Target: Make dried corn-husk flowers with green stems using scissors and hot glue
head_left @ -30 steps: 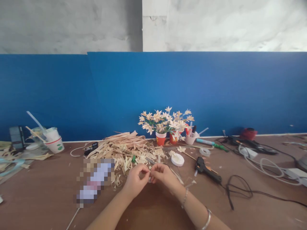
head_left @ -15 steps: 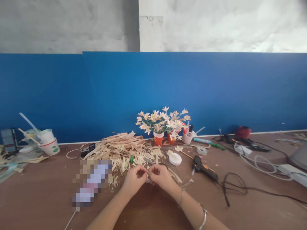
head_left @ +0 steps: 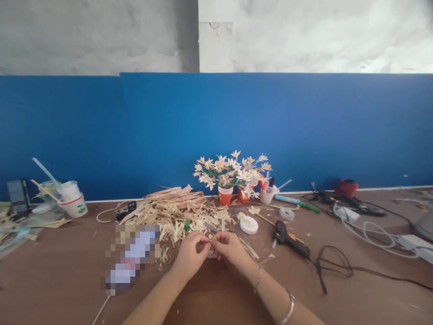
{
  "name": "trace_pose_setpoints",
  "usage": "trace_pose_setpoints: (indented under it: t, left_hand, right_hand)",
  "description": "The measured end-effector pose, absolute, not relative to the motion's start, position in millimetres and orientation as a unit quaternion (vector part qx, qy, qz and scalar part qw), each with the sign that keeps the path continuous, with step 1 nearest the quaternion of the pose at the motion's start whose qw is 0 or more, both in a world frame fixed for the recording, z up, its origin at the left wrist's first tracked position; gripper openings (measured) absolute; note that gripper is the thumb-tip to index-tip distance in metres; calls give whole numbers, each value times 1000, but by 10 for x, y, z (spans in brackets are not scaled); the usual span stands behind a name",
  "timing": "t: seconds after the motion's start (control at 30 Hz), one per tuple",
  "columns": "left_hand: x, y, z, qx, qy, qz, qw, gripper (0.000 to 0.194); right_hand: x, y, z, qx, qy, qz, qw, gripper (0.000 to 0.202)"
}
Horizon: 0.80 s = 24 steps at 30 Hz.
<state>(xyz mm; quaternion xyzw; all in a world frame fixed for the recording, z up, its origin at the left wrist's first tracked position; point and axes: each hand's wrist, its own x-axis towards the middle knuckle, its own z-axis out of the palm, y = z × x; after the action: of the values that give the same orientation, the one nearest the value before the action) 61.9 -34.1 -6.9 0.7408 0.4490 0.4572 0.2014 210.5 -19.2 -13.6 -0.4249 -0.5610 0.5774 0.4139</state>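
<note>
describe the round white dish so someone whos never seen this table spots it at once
Below the blue panel, over the brown table, find the right hand. Just beyond that hand, left of the black glue gun, sits the round white dish. Unlike the translucent ring nearby, it is opaque and carries something pale.

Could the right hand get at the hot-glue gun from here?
Probably yes: only low scraps lie between the right hand and the hot-glue gun, though that hand seems to pinch something.

Basically a craft workshop I was in: glue gun (head_left: 281,232) lay right of my right hand (head_left: 232,249), papery strips (head_left: 172,207) heaped past my left hand (head_left: 191,253), pale flowers (head_left: 241,174) stood beyond both.
</note>
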Motion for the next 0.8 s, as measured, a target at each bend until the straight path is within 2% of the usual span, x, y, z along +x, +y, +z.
trace_pose_setpoints:
  t: [0.1, 0.23, 0.33, 0.43, 0.53, 0.67, 0.8]
  left_hand:
    - [619, -333, -81, 739, 459, 451, 198, 11]
    - [611, -319, -99, 722, 480, 441, 233, 9]
    - [609, -300, -101, 685, 490, 428, 328, 8]
    - [614, -284, -94, 625, 477, 411, 462, 8]
    - [623, -282, -88, 568, 457, 405, 551, 10]
    - [625, -281, -97, 553, 443, 403, 580, 16]
    - [615, -272, -101, 569, 434, 413, 564, 23]
  right_hand:
    - [2099, -201, -146, -442, -598, 523, 417, 19]
    - [2106, -260, -90, -462, -681, 387, 416, 5]
    - [2114, -301, -50, -463, -710, 335, 412, 7]
    - [2117, -325, -31, -436, -728, 329, 415, 12]
    - [2120, -334, -16, -398, -757, 310, 416, 19]
    - [2133, -326, -6, -382, -777, 266, 423, 20]
    - [2150, -309, -20, -393, -761, 288, 428, 21]
